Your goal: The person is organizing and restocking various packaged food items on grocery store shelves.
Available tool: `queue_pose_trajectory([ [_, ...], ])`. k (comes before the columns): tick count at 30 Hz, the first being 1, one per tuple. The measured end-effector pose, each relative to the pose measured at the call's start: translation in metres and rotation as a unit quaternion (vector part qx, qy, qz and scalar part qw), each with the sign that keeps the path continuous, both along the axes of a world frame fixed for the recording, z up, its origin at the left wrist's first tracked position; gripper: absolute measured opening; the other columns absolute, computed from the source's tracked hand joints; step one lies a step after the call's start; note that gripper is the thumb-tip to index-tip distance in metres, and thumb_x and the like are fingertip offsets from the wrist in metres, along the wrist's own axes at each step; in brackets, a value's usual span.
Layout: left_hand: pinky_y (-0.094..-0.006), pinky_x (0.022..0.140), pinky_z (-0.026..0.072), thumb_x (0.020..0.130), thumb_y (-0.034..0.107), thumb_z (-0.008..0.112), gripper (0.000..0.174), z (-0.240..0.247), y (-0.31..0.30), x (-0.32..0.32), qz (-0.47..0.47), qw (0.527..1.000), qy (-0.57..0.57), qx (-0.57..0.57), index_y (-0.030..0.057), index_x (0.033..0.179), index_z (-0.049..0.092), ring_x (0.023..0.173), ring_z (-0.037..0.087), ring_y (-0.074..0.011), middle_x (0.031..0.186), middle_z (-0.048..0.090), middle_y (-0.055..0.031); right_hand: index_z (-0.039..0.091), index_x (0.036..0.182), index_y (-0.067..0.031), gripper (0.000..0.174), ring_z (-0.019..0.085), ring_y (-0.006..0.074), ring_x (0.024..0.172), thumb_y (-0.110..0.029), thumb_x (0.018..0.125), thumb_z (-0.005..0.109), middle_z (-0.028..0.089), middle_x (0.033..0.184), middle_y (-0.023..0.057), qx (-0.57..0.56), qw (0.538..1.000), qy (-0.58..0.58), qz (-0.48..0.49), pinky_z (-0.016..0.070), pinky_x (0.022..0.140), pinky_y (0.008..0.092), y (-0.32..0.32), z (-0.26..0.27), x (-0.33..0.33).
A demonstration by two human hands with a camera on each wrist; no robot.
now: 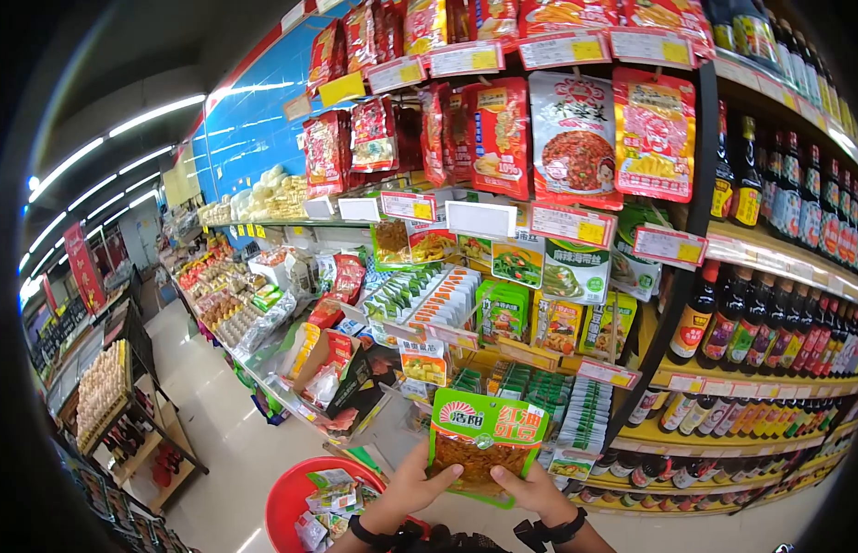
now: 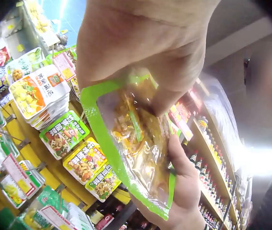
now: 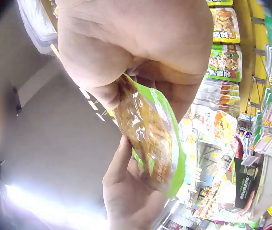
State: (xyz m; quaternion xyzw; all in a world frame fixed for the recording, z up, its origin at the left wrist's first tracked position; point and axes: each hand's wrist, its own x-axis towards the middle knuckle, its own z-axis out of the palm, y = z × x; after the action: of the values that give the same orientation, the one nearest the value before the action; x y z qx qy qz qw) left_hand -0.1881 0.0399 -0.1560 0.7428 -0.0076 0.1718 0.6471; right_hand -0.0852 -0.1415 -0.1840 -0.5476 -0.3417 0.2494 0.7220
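A flat green-bordered food pouch [image 1: 484,452] with a clear window onto brown contents is held up in front of the shelves. My left hand [image 1: 412,481] grips its lower left edge, thumb across the front. On the lower right edge my right hand [image 1: 540,490] grips it the same way. In the left wrist view the pouch [image 2: 136,139] is seen tilted, green along its border, and the right hand [image 2: 186,191] shows beyond it. The right wrist view shows the pouch [image 3: 150,139] between the right hand [image 3: 136,43] above and the left hand [image 3: 131,196] below.
Behind the pouch, hanging packets [image 1: 576,134] and stacked pouches [image 1: 438,300] fill the shelving. Bottles [image 1: 752,318] line shelves at the right. A red tub [image 1: 280,493] with several packets stands on the floor at lower left. An egg stand [image 1: 105,382] is across the aisle.
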Motion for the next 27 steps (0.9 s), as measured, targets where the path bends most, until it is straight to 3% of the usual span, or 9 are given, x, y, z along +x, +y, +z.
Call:
queue_pose_trajectory([
  [5,-0.033,0.093,0.0428,0.083,0.014,0.071,0.063,0.002,0.029,0.01,0.082,0.992,-0.033,0.092,-0.0007,0.132,0.035,0.111,0.052,-0.0192,0.12,0.051,-0.0158,0.051,0.126,-0.0021,0.039,0.054,0.0098,0.089,-0.024,0.095,0.058,0.061,0.102,0.0018,-0.06,0.997,-0.039,0.012,0.0459,0.077,0.0275,0.028,-0.004,0.009],
  [8,-0.0349,0.099,0.0378,0.081,0.015,0.073,0.069,-0.009,0.058,0.021,0.09,0.99,-0.077,0.08,0.0,0.134,0.032,0.117,0.047,-0.0213,0.123,0.048,-0.0165,0.044,0.131,-0.0015,0.043,0.051,0.014,0.108,-0.018,0.095,0.058,0.055,0.123,0.0058,-0.076,0.997,-0.007,0.033,0.043,0.092,0.0319,0.051,0.007,0.014],
  [9,-0.0353,0.1,0.036,0.08,0.013,0.073,0.07,-0.013,0.069,0.024,0.086,0.99,-0.084,0.075,0.0002,0.134,0.031,0.119,0.045,-0.0217,0.124,0.048,-0.0162,0.051,0.126,-0.0017,0.04,0.054,0.0103,0.093,-0.025,0.095,0.058,0.061,0.106,0.0032,-0.072,0.997,-0.025,0.011,0.045,0.081,0.028,0.062,0.001,0.017],
  [12,-0.0359,0.105,0.0316,0.079,0.01,0.074,0.074,-0.011,0.099,0.033,0.056,0.991,-0.117,-0.035,0.0012,0.136,0.028,0.123,0.041,-0.0226,0.127,0.045,-0.0147,0.051,0.126,-0.0019,0.039,0.054,0.0114,0.096,-0.026,0.095,0.057,0.062,0.108,0.0045,-0.094,0.993,-0.075,0.015,0.045,0.083,0.0292,0.092,0.018,0.026],
  [13,-0.036,0.106,0.0303,0.078,0.01,0.074,0.076,-0.007,0.109,0.036,0.042,0.987,-0.13,-0.087,0.0015,0.136,0.026,0.124,0.04,-0.0228,0.128,0.044,-0.0142,0.045,0.132,-0.0001,0.045,0.051,0.0151,0.109,-0.023,0.095,0.056,0.056,0.119,0.0087,-0.099,0.987,-0.118,0.036,0.0409,0.093,0.0316,0.102,0.028,0.031],
  [16,-0.0379,0.107,0.0314,0.078,0.01,0.074,0.079,0.002,0.156,0.045,0.116,0.972,-0.195,-0.054,0.0027,0.138,0.023,0.126,0.04,-0.0216,0.133,0.042,-0.0131,0.034,0.138,0.0023,0.053,0.042,0.02,0.123,-0.019,0.094,0.055,0.045,0.133,0.0127,-0.048,0.974,-0.222,-0.003,0.0327,0.103,0.0345,0.146,0.065,0.035],
  [17,-0.0385,0.107,0.0311,0.077,0.015,0.075,0.084,0.009,0.174,0.048,0.108,0.966,-0.221,-0.08,0.0031,0.139,0.019,0.126,0.04,-0.0229,0.134,0.04,-0.0126,0.025,0.142,0.0039,0.061,0.032,0.0234,0.132,-0.016,0.092,0.056,0.033,0.142,0.0152,-0.011,0.97,-0.243,0.021,0.0241,0.109,0.0359,0.163,0.072,0.047],
  [20,-0.04,0.109,0.0282,0.075,0.006,0.07,0.086,0.033,0.228,0.054,0.165,0.937,-0.287,-0.111,0.005,0.141,0.015,0.129,0.035,-0.0242,0.137,0.034,-0.0133,0.026,0.142,0.005,0.067,0.04,0.0305,0.127,-0.017,0.089,0.06,0.037,0.138,0.0194,0.051,0.964,-0.258,-0.025,0.0309,0.106,0.0395,0.205,0.101,0.052],
  [27,-0.0399,0.111,0.0257,0.074,-0.002,0.066,0.085,0.076,0.333,0.087,0.224,0.922,-0.316,-0.011,0.0063,0.144,0.018,0.133,0.032,-0.0243,0.142,0.03,-0.0116,0.029,0.141,0.0047,0.065,0.039,0.0355,0.129,-0.014,0.086,0.061,0.038,0.138,0.0236,-0.012,0.855,-0.512,-0.083,0.0308,0.107,0.0426,0.309,0.189,0.069],
])
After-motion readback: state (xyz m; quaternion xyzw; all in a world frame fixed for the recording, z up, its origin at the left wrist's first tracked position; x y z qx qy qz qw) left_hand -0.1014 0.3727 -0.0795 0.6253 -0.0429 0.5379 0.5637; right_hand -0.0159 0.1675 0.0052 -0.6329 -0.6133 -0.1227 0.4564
